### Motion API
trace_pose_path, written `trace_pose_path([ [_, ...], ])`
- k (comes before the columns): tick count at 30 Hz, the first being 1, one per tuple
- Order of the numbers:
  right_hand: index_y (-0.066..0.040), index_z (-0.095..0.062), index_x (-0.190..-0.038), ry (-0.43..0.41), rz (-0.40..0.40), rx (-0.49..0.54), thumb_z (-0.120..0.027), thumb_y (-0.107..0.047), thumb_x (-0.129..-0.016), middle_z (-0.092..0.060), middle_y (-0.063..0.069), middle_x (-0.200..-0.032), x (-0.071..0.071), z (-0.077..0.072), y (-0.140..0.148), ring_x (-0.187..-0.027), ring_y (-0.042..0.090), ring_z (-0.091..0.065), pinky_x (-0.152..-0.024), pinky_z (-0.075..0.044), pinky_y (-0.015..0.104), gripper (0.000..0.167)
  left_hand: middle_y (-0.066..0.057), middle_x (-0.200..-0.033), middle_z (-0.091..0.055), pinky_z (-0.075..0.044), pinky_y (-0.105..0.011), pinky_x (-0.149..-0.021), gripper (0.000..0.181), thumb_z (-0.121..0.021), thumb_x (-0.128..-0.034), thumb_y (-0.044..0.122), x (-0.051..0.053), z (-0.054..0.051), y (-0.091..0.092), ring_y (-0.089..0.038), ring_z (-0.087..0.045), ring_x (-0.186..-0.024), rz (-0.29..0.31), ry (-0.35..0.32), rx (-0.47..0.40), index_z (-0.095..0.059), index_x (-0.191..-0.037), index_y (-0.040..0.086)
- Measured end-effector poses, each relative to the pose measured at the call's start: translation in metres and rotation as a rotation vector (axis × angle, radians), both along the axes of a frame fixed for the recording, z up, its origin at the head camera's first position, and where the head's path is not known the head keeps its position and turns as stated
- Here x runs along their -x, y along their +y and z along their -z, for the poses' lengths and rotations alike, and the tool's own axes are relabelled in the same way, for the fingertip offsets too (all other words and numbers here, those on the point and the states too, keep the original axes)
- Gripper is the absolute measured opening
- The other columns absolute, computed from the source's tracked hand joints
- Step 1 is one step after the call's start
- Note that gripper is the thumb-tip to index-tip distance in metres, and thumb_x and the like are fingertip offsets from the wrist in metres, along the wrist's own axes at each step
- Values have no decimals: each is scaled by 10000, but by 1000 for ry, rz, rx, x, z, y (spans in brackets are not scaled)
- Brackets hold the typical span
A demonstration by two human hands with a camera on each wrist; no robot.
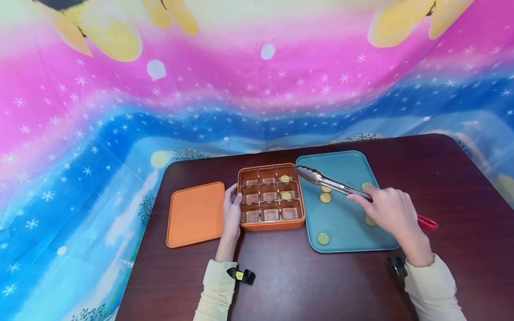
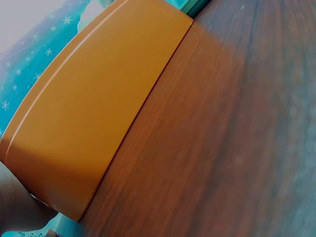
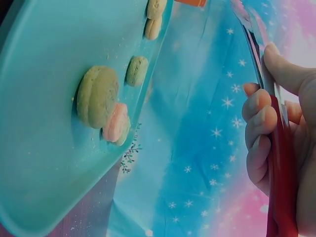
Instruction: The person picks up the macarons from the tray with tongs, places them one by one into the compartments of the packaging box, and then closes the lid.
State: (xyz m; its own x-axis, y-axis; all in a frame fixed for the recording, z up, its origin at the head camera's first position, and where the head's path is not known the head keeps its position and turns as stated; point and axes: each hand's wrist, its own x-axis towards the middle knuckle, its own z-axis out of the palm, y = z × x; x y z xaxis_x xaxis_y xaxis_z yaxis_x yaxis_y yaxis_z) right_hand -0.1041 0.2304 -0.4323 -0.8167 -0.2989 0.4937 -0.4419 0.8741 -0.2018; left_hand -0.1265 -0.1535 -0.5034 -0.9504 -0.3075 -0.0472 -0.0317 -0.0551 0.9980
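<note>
An orange box (image 1: 273,226) with a divided copper-coloured insert (image 1: 268,192) stands mid-table. Two macarons (image 1: 286,195) lie in the far and middle compartments of its right column. At the box's left wall, my left hand (image 1: 231,209) grips the side, thumb at the rim. My right hand (image 1: 389,209) holds red-handled metal tongs (image 1: 337,185) above the blue-green tray (image 1: 341,223). The tong tips are beside the box's far right corner; whether they pinch anything, I cannot tell. Several macarons sit on the tray, including a large green macaron (image 3: 97,96) and a pink macaron (image 3: 116,122).
Left of the box lies a flat orange lid (image 1: 196,215). The tray sits directly right of the box. A dark wooden table (image 1: 281,276) carries everything, and a colourful patterned cloth (image 1: 241,89) hangs behind it.
</note>
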Motion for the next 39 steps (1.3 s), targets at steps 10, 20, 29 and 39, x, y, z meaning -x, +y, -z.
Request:
trace_pose_path([
  [10, -160, -405, -678, 1, -3, 15, -246, -793, -961, -197, -66, -531, 1, 2, 2, -419, 94, -160, -398, -159, 277, 711, -218, -1468, -529, -357, -520, -1129, 402, -457, -1089, 62, -1, 1, -1, -332, -465, -1384, -9, 0, 21, -483, -1485, 2],
  [20, -163, -428, -674, 6, -2, 11, -248, -795, -959, -200, -69, -535, 2, 2, 4, -420, 91, -159, -397, -165, 274, 717, -237, -1455, -534, -370, -526, -1114, 397, -446, -1084, 40, 0, 2, -1, -355, -474, -1370, -9, 6, 25, -485, -1475, -14],
  [29, -164, -454, -673, 4, -6, 11, -260, -795, -953, -202, -71, -536, 0, 4, 6, -424, 84, -159, -401, -169, 268, 717, -231, -1457, -530, -360, -526, -1124, 399, -445, -1092, 47, -1, 3, -2, -350, -473, -1369, -6, -8, 11, -478, -1487, -2],
  [39, -184, -409, -595, -6, 30, 10, -225, -822, -937, -212, -68, -518, 0, 0, 12, -424, 97, -173, -404, -174, 283, 746, -261, -1476, -508, -346, -551, -1128, 419, -439, -1088, 39, 0, 1, -1, -382, -455, -1383, -6, -4, -4, -450, -1502, -26],
])
